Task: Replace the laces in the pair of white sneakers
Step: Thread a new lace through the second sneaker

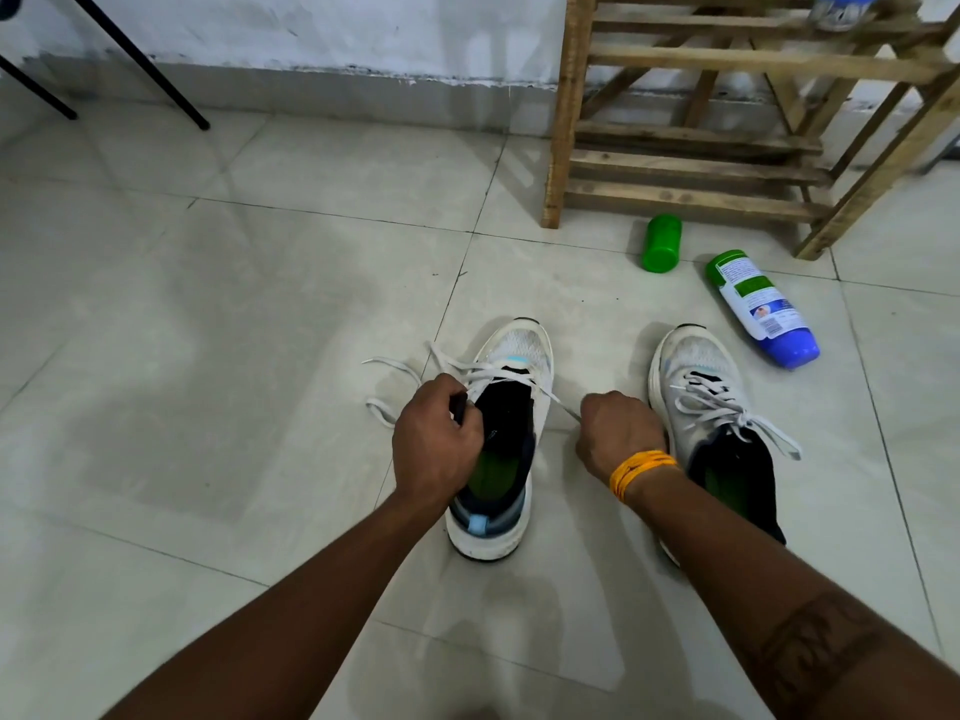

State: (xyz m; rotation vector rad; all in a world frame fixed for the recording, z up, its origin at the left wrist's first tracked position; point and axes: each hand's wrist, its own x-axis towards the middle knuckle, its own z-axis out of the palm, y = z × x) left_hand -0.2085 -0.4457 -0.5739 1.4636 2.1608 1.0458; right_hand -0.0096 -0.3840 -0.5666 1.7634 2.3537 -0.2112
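Two white mesh sneakers with dark collars and green insoles stand side by side on the pale tiled floor [208, 304], toes toward 12 o'clock. The left hand [436, 439] curls around the tongue edge of the left sneaker [501, 449]. The right hand [618, 433], fist closed, pinches that shoe's flat white lace [558, 400], drawn taut toward 4 o'clock. The right sneaker [701, 387] sits laced at 3 o'clock.
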